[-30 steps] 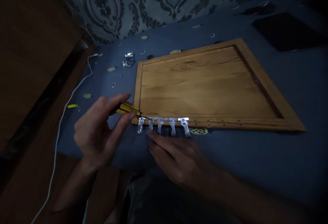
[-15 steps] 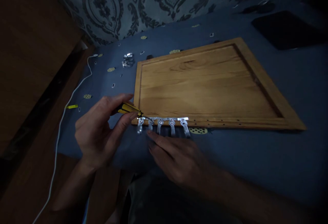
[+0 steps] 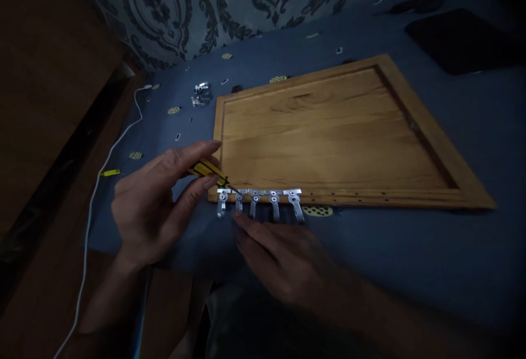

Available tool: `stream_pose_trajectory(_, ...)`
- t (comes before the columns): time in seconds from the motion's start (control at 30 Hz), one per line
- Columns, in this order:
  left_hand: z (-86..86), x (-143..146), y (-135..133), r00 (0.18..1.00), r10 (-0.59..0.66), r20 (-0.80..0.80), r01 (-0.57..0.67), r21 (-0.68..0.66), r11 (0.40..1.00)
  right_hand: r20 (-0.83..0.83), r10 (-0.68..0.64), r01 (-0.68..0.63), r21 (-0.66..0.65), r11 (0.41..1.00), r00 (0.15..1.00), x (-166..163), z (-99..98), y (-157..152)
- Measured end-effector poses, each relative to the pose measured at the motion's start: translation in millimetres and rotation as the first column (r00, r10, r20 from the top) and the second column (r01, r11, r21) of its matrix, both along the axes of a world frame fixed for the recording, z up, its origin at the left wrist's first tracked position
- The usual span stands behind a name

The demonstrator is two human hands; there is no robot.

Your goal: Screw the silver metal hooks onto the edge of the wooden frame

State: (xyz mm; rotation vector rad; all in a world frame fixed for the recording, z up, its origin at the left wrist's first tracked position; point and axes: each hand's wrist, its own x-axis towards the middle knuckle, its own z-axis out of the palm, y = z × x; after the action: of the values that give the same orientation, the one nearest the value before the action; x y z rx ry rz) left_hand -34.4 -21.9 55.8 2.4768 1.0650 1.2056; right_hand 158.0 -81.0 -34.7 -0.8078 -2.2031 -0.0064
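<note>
My left hand [image 3: 158, 203] is closed around the yellow and black handle of a screwdriver [image 3: 208, 171]. Its tip meets the second metal hook [image 3: 239, 200] from the left, at the screws. Several such silver hooks sit in a row along the near edge of a framed wooden board [image 3: 312, 134]. My right hand [image 3: 279, 249] is below the row, its index fingertip at the lower end of that second hook. The other right fingers are curled under, and I cannot see whether they hold anything.
Loose metal hooks [image 3: 201, 95] lie beyond the board's left end on the blue patterned cloth [image 3: 176, 170]. A white cable [image 3: 98, 183] runs down the left side, near a small yellow piece [image 3: 110, 172]. A dark flat object [image 3: 460, 41] lies at the back right.
The fingers of my left hand have spread slightly on the screwdriver handle, the index finger rising a little. The tip stays at the second hook. The view has shifted slightly.
</note>
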Motion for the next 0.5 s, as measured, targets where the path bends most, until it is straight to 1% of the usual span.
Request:
stream_pose_trajectory(0.17, 4.0, 1.4, 0.4, 1.0, -0.026, -0.001, 0.026, -0.04, 0.999, 0.009, 0.012, -0.012, -0.01, 1.0, 1.0, 1.4, 0.7, -0.4)
stream_pose_trajectory(0.27, 5.9, 2.0, 1.1, 0.999, -0.053, -0.01, 0.052, -0.072, 0.996, 0.006, -0.003, 0.003, -0.015, 1.0, 1.0, 1.2, 1.4, -0.7)
stream_pose_trajectory(0.4, 5.6, 2.5, 3.8, 0.996, -0.093, -0.016, 0.092, -0.048, 0.995, -0.006, -0.017, 0.017, -0.01, 1.0, 1.0, -0.2, -1.5, -1.0)
stream_pose_trajectory(0.5, 4.4, -1.2, 2.4, 0.997, -0.075, -0.009, 0.075, -0.026, 0.997, 0.005, -0.011, 0.011, -0.009, 1.0, 1.0, -0.9, -4.2, -0.8)
